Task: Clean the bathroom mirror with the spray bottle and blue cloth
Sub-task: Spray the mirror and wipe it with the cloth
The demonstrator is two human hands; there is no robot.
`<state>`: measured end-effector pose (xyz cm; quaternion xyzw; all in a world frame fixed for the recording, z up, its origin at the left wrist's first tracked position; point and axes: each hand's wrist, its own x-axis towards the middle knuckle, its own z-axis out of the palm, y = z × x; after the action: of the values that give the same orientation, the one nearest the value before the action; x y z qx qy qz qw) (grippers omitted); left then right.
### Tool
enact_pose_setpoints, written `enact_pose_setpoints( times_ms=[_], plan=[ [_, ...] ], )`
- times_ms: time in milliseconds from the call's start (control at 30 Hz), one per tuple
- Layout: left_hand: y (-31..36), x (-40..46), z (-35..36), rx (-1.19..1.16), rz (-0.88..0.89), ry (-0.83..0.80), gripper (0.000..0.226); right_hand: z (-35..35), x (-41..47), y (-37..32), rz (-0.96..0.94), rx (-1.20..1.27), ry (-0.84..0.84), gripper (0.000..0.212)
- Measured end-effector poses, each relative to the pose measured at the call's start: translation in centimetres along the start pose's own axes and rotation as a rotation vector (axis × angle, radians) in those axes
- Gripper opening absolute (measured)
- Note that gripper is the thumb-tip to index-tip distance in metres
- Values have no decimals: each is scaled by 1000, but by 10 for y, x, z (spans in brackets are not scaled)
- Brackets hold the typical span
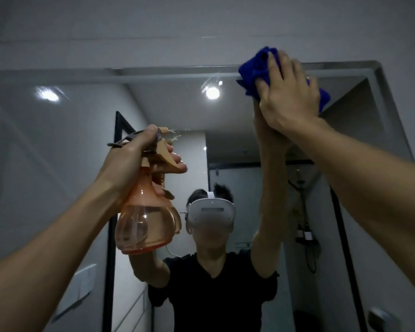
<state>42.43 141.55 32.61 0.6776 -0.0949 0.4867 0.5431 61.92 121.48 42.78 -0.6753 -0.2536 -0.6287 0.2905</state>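
The bathroom mirror (82, 144) fills most of the view and reflects a person in a black shirt with a white headset. My left hand (130, 161) is raised at centre left, gripping the neck and trigger of an orange translucent spray bottle (145, 224) that is partly filled with liquid; its nozzle points at the glass. My right hand (288, 97) presses a bunched blue cloth (256, 68) flat against the mirror's top right edge. Fine droplets show on the glass near the nozzle.
The mirror's upper frame (165, 71) runs across under a pale wall. Reflected in the glass are a ceiling light (212, 92), a dark door frame (115, 144) and a shower fitting (304, 212) at the right.
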Motion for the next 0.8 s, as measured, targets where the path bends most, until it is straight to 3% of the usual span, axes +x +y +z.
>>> enact_pose_setpoints(
  times_ms=[100, 233, 433, 533, 633, 800],
  plan=[
    [0, 1, 1, -15, -22, 8, 43, 2, 7, -44, -30, -13, -44, 59],
    [-2, -3, 0, 23, -11, 16, 48, 20, -51, -86, -280, -46, -42, 60],
    [-1, -9, -3, -4, -13, 15, 48, 21, -140, -43, -501, -108, -81, 62],
    [-3, -8, -7, -31, -28, 6, 49, 11, -129, -8, -421, -119, -39, 61],
    [-6, -5, -9, -15, -20, 25, 49, 5, -86, 16, -198, -88, -7, 60],
    [-9, -5, -8, -18, 5, 42, 48, 0, -5, 4, 19, -6, -5, 59]
  ],
)
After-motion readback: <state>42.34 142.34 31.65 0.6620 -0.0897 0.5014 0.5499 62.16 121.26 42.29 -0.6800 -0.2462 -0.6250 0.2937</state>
